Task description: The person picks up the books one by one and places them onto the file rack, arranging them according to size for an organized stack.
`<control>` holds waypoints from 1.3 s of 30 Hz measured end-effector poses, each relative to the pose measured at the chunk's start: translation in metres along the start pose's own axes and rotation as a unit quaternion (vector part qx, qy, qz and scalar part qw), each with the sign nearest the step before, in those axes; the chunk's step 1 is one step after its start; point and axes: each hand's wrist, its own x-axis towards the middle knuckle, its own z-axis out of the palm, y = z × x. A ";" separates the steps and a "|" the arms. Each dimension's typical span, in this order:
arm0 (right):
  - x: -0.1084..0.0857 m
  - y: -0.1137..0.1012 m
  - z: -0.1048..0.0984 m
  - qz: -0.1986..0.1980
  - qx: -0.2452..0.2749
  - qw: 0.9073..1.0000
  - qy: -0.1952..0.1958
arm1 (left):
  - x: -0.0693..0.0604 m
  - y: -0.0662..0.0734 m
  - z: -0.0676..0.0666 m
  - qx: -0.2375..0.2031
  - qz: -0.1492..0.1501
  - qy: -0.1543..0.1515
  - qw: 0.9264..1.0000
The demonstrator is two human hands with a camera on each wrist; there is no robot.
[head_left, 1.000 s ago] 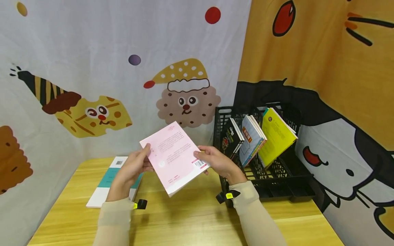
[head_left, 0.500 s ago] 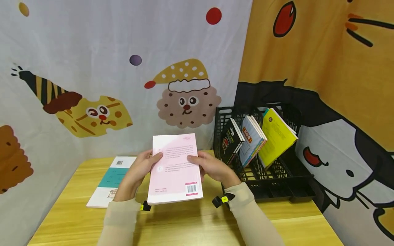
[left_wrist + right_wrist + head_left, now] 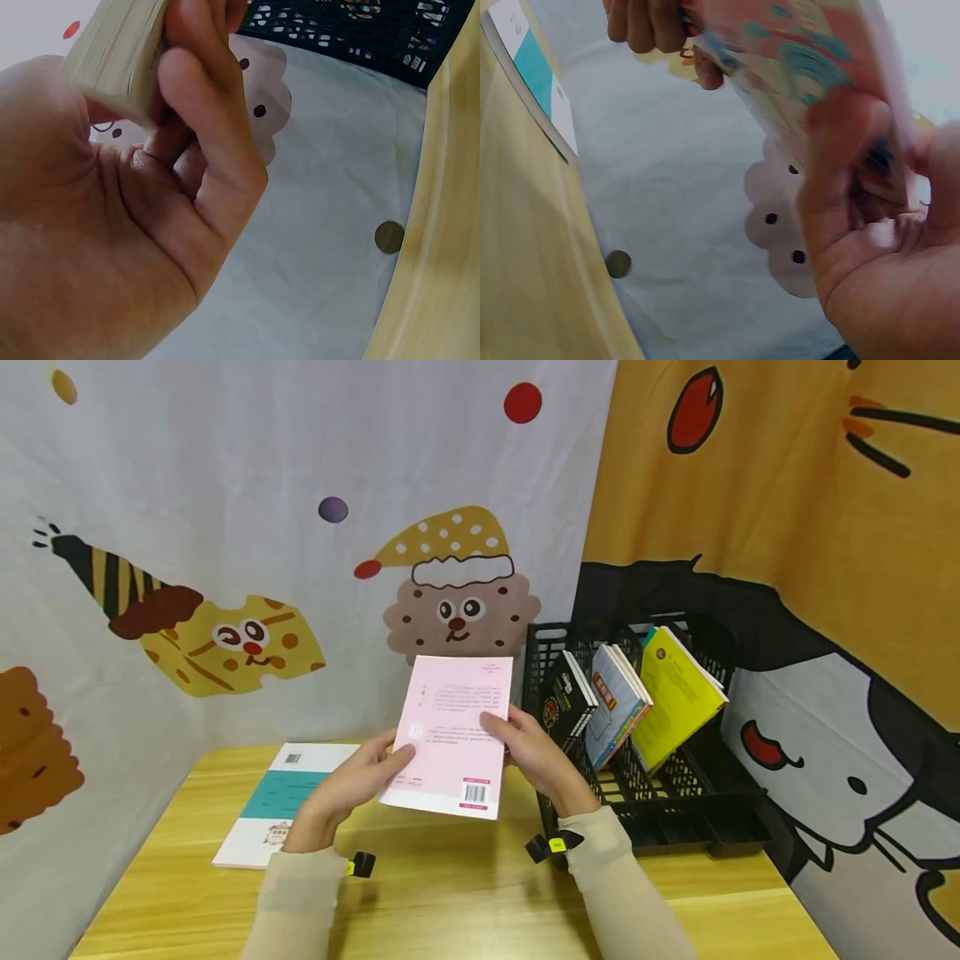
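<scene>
Above the table, a pink book (image 3: 453, 739) is held between both hands, its pale back with a barcode facing the head camera. My left hand (image 3: 356, 785) grips its lower left edge, thumb on top and fingers beneath. With thumb over the cover, my right hand (image 3: 540, 756) pinches the right edge. In the left wrist view the book's page edges (image 3: 120, 56) lie between thumb and curled fingers. The right wrist view shows its colourful other cover (image 3: 795, 52), partly blurred, with fingers pressed against it.
A white and teal book (image 3: 281, 793) lies on the wooden table (image 3: 442, 902) at left. At right stands a black slotted rack (image 3: 660, 822) with black books (image 3: 566, 697), light blue books (image 3: 611, 706) and a yellow book (image 3: 675, 693) leaning in it. Printed curtains hang behind.
From a tilted pose the pink book has turned squarer to the head camera. It dipped toward me, then rose and shifted right with both hands still gripping it.
</scene>
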 end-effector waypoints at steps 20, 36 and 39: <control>-0.035 -0.046 -0.015 -0.046 -0.159 0.983 0.082 | 0.006 -0.002 0.012 0.110 0.008 0.021 0.994; -0.124 -0.092 -0.084 -0.149 -0.307 0.922 0.182 | 0.023 -0.005 0.050 0.157 0.026 0.010 0.987; -0.141 -0.100 -0.099 -0.161 -0.337 0.899 0.227 | 0.028 -0.004 0.066 0.182 0.035 -0.011 0.983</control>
